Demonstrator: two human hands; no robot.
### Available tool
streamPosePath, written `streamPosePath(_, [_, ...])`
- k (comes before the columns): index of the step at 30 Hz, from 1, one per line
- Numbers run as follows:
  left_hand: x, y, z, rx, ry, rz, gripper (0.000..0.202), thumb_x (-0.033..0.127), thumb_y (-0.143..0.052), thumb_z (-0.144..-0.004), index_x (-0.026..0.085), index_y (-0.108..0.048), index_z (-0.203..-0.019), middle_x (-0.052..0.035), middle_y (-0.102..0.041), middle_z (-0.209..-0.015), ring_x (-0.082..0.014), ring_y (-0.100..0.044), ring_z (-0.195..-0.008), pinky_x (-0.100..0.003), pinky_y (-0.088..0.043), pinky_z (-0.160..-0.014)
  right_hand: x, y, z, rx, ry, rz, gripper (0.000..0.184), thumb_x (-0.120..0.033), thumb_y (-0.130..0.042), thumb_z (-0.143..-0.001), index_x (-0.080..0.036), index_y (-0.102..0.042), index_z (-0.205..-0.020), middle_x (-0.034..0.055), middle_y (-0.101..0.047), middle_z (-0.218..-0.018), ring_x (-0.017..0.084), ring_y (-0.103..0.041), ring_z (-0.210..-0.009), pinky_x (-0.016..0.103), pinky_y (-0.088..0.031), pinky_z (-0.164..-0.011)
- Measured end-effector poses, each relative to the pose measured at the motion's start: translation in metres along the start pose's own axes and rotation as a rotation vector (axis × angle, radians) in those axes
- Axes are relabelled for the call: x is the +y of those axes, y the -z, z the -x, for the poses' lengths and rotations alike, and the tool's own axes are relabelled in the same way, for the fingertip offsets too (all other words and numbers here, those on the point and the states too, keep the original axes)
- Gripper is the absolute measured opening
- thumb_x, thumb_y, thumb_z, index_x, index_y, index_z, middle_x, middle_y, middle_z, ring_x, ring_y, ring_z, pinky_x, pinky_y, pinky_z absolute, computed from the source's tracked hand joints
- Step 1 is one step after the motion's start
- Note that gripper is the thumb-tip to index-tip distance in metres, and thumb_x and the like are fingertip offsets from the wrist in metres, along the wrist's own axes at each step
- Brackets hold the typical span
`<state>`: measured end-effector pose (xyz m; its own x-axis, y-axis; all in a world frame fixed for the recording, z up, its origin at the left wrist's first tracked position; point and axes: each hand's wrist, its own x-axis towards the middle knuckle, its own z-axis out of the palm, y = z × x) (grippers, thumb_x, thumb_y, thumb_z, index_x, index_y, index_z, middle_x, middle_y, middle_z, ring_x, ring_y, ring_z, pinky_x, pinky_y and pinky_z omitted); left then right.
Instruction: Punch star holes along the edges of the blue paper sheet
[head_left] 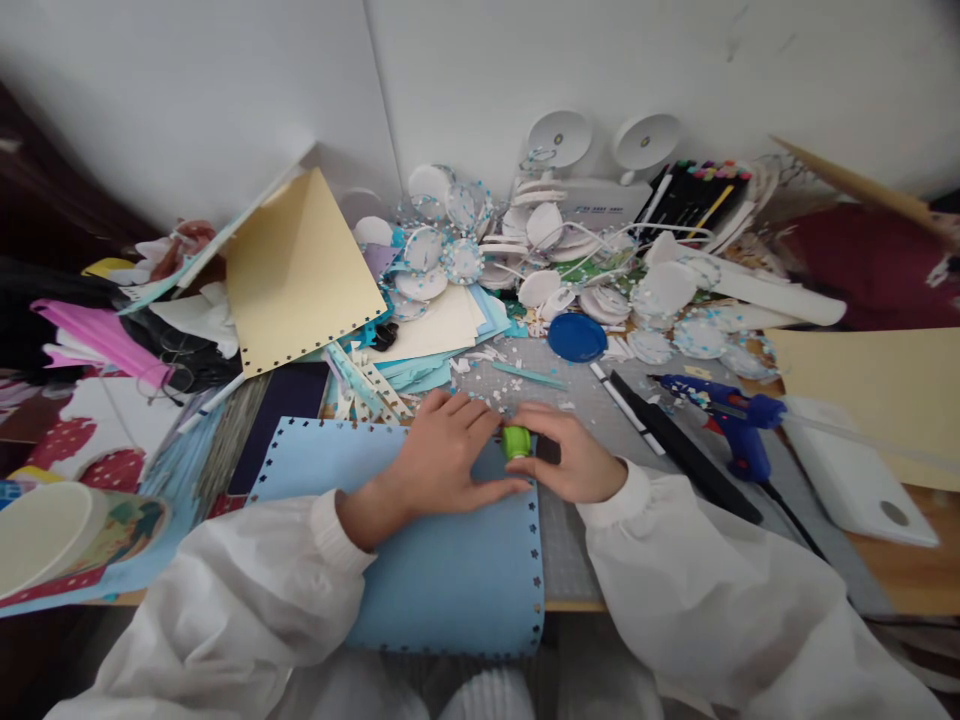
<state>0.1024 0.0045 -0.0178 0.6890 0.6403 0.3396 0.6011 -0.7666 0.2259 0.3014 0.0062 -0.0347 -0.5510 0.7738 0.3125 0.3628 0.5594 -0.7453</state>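
A sheet of light blue paper (450, 575) lies before me, its edges punched with small flower-shaped holes, and its near edge hangs over the table edge. My left hand (442, 455) rests flat on the sheet near its far right corner, fingers stretched out. At that corner my right hand (570, 455) grips a small green craft punch (516, 442) between thumb and fingers. The punch sits at the paper's right edge, just beyond my left fingertips. Part of the far edge is hidden under my left hand.
A blue glue gun (739, 410) and a black stick-like tool (682, 450) lie to the right, with a white flat device (862, 470) beyond. Cream punched paper (300, 270) leans at back left. White discs (544, 225) pile along the wall. A paper tub (67, 535) stands left.
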Motion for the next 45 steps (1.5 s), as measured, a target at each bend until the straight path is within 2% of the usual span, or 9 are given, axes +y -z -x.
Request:
streamPosePath(5, [0.003,-0.006,-0.002,-0.072,0.071,0.096,0.052,0.063,-0.048,-0.085,0.014,-0.058,-0.097,-0.0081,-0.065,-0.089,-0.0244,-0.056,-0.083,-0.037,-0.032,-0.075,0.004,-0.001,0.002,0.002,0.014,0.036,0.018,-0.029,-0.064,-0.080,-0.017,-0.057,-0.090,0.0041,-0.053,-0.078,0.020,-0.052,-0.076,0.035,-0.042,-0.070])
streamPosePath(12, [0.002,-0.006,-0.003,-0.091,0.132,0.225,0.041,0.057,-0.054,-0.084,0.016,-0.057,-0.086,-0.0045,-0.064,-0.085,-0.0219,-0.057,-0.082,-0.035,-0.029,-0.072,0.003,-0.002,0.000,0.001,0.019,0.034,0.012,-0.026,-0.061,-0.080,-0.017,-0.056,-0.085,0.0038,-0.052,-0.076,0.020,-0.050,-0.075,0.035,-0.040,-0.070])
streamPosePath(19, [0.000,-0.008,-0.003,-0.085,0.137,0.248,0.040,0.056,-0.055,-0.083,0.016,-0.058,-0.087,-0.0050,-0.064,-0.087,-0.0222,-0.058,-0.083,-0.034,-0.030,-0.073,0.002,-0.003,0.001,0.009,0.014,0.034,0.011,-0.025,-0.062,-0.079,-0.018,-0.055,-0.084,0.0033,-0.051,-0.075,0.021,-0.050,-0.075,0.035,-0.040,-0.071])
streamPosePath(26, [-0.001,-0.012,0.000,-0.035,0.152,0.263,0.048,0.064,-0.058,-0.078,0.017,-0.059,-0.089,-0.0054,-0.065,-0.085,-0.0230,-0.059,-0.081,-0.034,-0.038,-0.071,0.004,-0.002,0.000,-0.004,0.006,0.050,0.013,-0.029,-0.063,-0.080,-0.019,-0.057,-0.087,0.0040,-0.055,-0.077,0.022,-0.052,-0.079,0.039,-0.041,-0.076])
streamPosePath(32, [0.000,-0.012,0.002,-0.042,0.256,0.315,0.053,0.065,-0.056,-0.079,0.017,-0.056,-0.102,-0.0071,-0.068,-0.091,-0.0244,-0.065,-0.084,-0.034,-0.048,-0.072,0.001,0.003,-0.001,0.053,-0.082,-0.084,0.027,-0.043,-0.065,-0.080,-0.019,-0.060,-0.089,0.0053,-0.058,-0.081,0.022,-0.056,-0.079,0.038,-0.045,-0.075])
streamPosePath(36, [0.000,-0.010,0.003,-0.043,0.277,0.310,0.048,0.061,-0.056,-0.081,0.018,-0.056,-0.101,-0.0063,-0.069,-0.089,-0.0235,-0.066,-0.081,-0.033,-0.049,-0.070,0.000,0.006,0.000,0.207,-0.242,-0.330,0.033,-0.049,-0.065,-0.080,-0.020,-0.061,-0.095,0.0063,-0.065,-0.092,0.022,-0.060,-0.087,0.036,-0.048,-0.079])
streamPosePath(39, [-0.001,-0.012,0.003,-0.026,0.231,0.305,0.037,0.052,-0.056,-0.085,0.017,-0.058,-0.098,-0.0057,-0.069,-0.088,-0.0226,-0.066,-0.081,-0.033,-0.049,-0.071,0.002,0.007,0.000,0.300,-0.303,-0.478,0.031,-0.049,-0.060,-0.084,-0.021,-0.063,-0.098,0.0052,-0.068,-0.093,0.021,-0.062,-0.088,0.035,-0.049,-0.080])
streamPosePath(45, [-0.004,-0.015,0.004,0.029,0.061,0.305,0.014,0.028,-0.052,-0.090,0.017,-0.061,-0.090,-0.0052,-0.067,-0.086,-0.0188,-0.063,-0.082,-0.031,-0.046,-0.074,0.006,0.006,-0.001,0.307,-0.305,-0.574,0.038,-0.050,-0.045,-0.092,-0.021,-0.068,-0.100,0.0071,-0.068,-0.109,0.025,-0.060,-0.108,0.041,-0.046,-0.096])
